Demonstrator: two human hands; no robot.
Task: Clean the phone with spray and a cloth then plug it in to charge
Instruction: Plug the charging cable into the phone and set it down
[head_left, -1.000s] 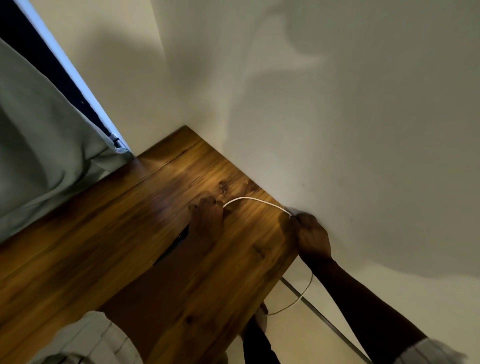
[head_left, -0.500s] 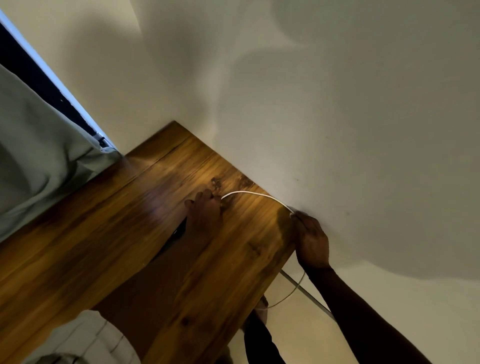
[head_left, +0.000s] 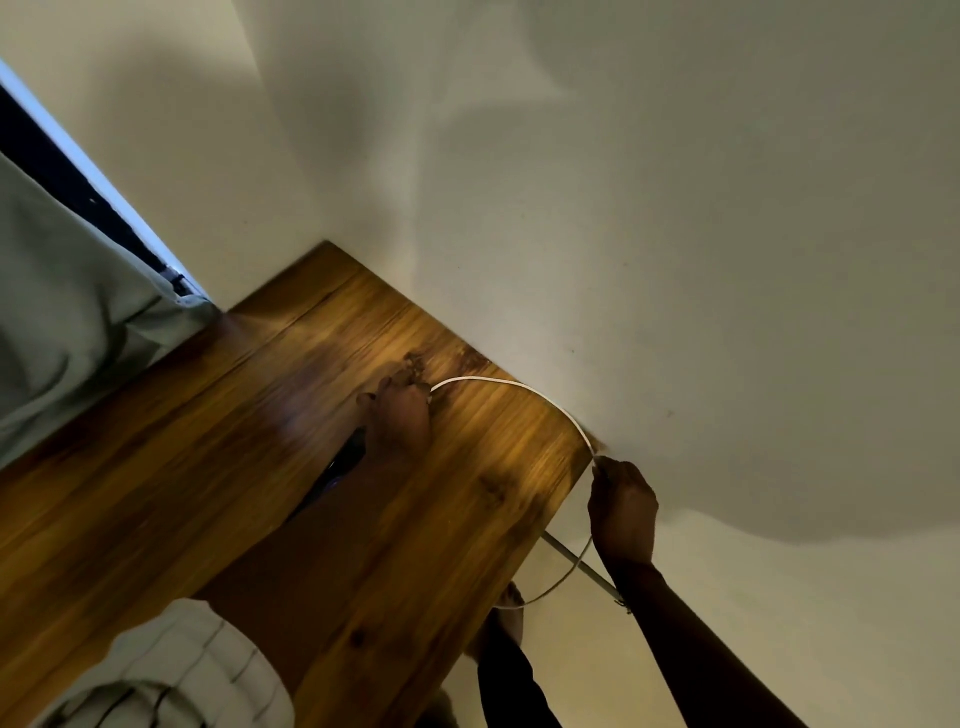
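Note:
A dark phone (head_left: 340, 465) lies on the wooden table (head_left: 208, 467), mostly hidden under my left forearm. My left hand (head_left: 400, 415) rests over its far end, where the white charging cable (head_left: 509, 385) ends at my fingers. The cable arcs across the table to its right corner. There my right hand (head_left: 623, 512) pinches it just off the table's edge, beside the wall. Below my right hand the cable loops down toward the floor. No spray bottle or cloth is in view.
A cream wall (head_left: 675, 260) runs along the table's far and right sides. A pale green curtain (head_left: 67, 322) hangs at the left beside a dark window. A thin metal rod (head_left: 576, 561) runs below the table's right edge. My foot (head_left: 511, 597) shows under it.
My right hand has slid down and right along the cable, off the table's corner. My left hand stays on the phone's end. The view has tilted a little.

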